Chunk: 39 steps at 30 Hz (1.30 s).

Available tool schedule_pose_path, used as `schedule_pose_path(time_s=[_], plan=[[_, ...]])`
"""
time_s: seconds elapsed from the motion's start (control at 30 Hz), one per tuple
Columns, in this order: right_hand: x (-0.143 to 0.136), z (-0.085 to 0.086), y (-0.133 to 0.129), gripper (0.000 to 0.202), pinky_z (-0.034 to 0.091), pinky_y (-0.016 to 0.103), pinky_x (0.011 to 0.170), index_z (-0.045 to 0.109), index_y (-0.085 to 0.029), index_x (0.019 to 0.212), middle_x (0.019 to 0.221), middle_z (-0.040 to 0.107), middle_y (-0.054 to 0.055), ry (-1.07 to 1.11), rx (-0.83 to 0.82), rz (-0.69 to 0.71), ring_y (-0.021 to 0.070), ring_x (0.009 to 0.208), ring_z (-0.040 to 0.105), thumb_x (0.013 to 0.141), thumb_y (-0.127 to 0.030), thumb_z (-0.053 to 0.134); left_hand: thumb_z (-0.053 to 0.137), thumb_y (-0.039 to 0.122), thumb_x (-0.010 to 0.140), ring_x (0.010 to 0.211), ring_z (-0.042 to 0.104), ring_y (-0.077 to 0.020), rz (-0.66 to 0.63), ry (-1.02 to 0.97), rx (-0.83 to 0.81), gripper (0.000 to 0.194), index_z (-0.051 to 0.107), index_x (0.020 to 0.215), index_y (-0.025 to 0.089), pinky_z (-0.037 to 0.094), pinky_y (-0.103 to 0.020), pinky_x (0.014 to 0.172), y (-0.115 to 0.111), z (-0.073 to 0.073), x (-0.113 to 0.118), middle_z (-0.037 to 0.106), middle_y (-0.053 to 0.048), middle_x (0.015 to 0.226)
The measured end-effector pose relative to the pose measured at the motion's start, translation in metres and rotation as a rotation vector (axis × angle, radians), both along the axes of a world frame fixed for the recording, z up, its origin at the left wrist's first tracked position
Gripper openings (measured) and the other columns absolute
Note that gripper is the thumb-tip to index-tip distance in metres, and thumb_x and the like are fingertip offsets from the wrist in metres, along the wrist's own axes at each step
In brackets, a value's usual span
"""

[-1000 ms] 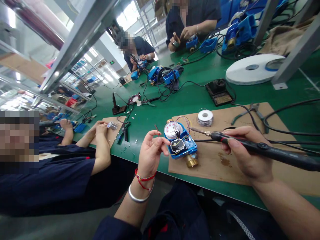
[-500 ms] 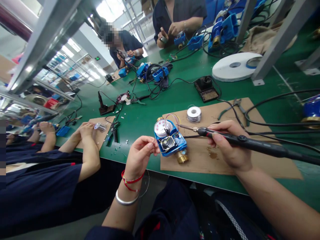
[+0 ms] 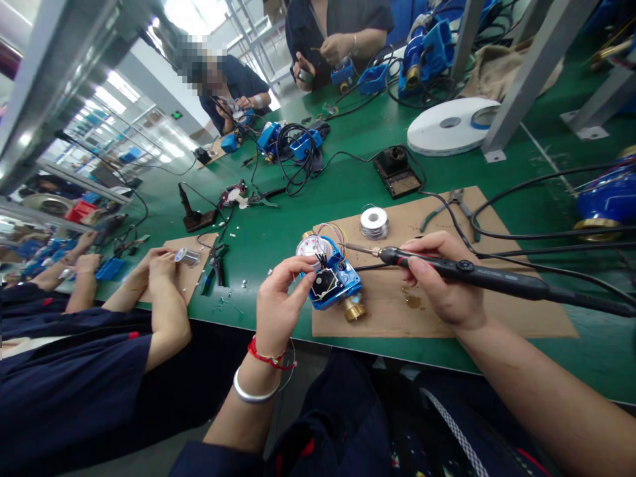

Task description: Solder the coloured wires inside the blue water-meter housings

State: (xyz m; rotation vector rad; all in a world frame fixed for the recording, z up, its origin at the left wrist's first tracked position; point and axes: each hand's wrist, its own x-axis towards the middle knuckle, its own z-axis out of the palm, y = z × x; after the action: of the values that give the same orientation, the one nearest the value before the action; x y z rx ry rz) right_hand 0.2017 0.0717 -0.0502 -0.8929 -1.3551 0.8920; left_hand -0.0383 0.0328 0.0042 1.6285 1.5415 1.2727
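A blue meter (image 3: 336,286) with a white round dial, an open wired housing and a brass fitting lies on the cardboard sheet (image 3: 447,311). Over its left side is my left hand (image 3: 283,295), thumb and forefinger brought together at the dial's lower edge; what they pinch is too small to make out. My right hand (image 3: 442,278) grips a black soldering iron (image 3: 477,275), its tip pointing left just above the meter's coloured wires. Behind the meter stands a solder spool (image 3: 374,223).
Cutters (image 3: 454,209) lie at the cardboard's back. Beyond are a soldering stand (image 3: 397,171), a white tape roll (image 3: 442,126) and a metal post (image 3: 531,86). Cables cross the right side, beside another meter (image 3: 609,199). A neighbour's arms (image 3: 166,291) rest at left; people work opposite.
My left hand has moved from the meter's left edge up and over its dial. The view has shifted, so the bench items sit further left. My right hand still holds the iron near the wires.
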Motion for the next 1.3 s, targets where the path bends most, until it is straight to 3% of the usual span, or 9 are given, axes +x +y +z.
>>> schedule_pose_path(time_s=[0.27,0.6,0.77,0.9,0.97,1.03,1.13,1.3], plan=[[0.0,0.0,-0.001,0.014,0.054,0.031,0.053,0.063,-0.024,0.091,0.09,0.068,0.005,-0.017,-0.007,-0.017,0.0174,0.066,0.065,0.084,-0.035,0.067,0.067,0.024,0.083,0.092,0.059,-0.0193,0.024,0.201,0.082,0.006,0.07,0.087,0.021,0.044,-0.035,0.088,0.009,0.0,0.004,0.067,-0.004,0.091],[0.001,0.003,-0.001,0.015,0.052,0.032,0.055,0.061,-0.024,0.09,0.083,0.066,0.003,-0.026,-0.016,-0.001,0.0181,0.068,0.063,0.085,-0.037,0.065,0.066,0.021,0.084,0.083,0.055,-0.0163,0.066,0.353,0.092,0.004,0.065,0.08,0.02,0.041,-0.03,0.078,0.011,0.003,0.014,0.06,-0.001,0.083],[0.002,0.005,-0.001,0.015,0.052,0.034,0.055,0.061,-0.025,0.09,0.084,0.066,0.003,-0.051,-0.002,-0.026,0.0186,0.068,0.063,0.084,-0.039,0.065,0.066,0.02,0.084,0.077,0.056,-0.0143,0.132,0.216,0.103,0.006,0.062,0.079,0.02,0.045,-0.027,0.071,-0.016,0.0,0.014,0.059,-0.001,0.083],[0.002,0.007,-0.001,0.015,0.052,0.034,0.056,0.06,-0.026,0.089,0.083,0.067,0.003,-0.049,-0.008,-0.014,0.0197,0.07,0.064,0.084,-0.04,0.065,0.063,0.012,0.084,0.057,0.055,-0.008,0.04,0.099,0.116,0.012,0.064,0.09,0.022,0.045,-0.023,0.051,-0.05,-0.012,0.009,0.064,-0.001,0.092],[0.001,0.007,-0.001,0.015,0.052,0.034,0.056,0.06,-0.026,0.09,0.082,0.067,0.004,-0.046,-0.011,-0.006,0.0202,0.071,0.065,0.084,-0.04,0.065,0.062,0.008,0.084,0.062,0.062,-0.0107,-0.029,0.115,0.126,0.018,0.064,0.094,0.023,0.051,-0.025,0.057,-0.061,-0.018,0.01,0.068,-0.002,0.095],[0.001,0.007,-0.001,0.016,0.053,0.034,0.056,0.06,-0.026,0.09,0.083,0.067,0.004,-0.041,-0.013,-0.013,0.0202,0.071,0.065,0.084,-0.041,0.065,0.062,0.005,0.083,0.079,0.068,-0.0166,-0.061,0.172,0.138,0.02,0.064,0.094,0.022,0.056,-0.033,0.073,-0.064,-0.023,0.016,0.071,-0.004,0.096],[-0.001,0.006,-0.001,0.016,0.052,0.034,0.055,0.06,-0.026,0.089,0.083,0.067,0.003,-0.03,-0.01,-0.027,0.0184,0.066,0.064,0.085,-0.04,0.065,0.061,0.005,0.083,0.099,0.068,-0.021,-0.002,0.233,0.181,0.019,0.063,0.092,0.021,0.053,-0.042,0.09,-0.056,-0.029,0.029,0.072,-0.005,0.101],[-0.002,0.004,0.0,0.016,0.051,0.033,0.052,0.06,-0.025,0.089,0.079,0.067,0.002,-0.008,-0.006,-0.03,0.0164,0.058,0.063,0.085,-0.04,0.064,0.062,0.006,0.082,0.111,0.064,-0.0239,0.09,0.32,0.3,0.016,0.06,0.088,0.021,0.049,-0.049,0.098,-0.039,-0.035,0.042,0.07,-0.006,0.108]])
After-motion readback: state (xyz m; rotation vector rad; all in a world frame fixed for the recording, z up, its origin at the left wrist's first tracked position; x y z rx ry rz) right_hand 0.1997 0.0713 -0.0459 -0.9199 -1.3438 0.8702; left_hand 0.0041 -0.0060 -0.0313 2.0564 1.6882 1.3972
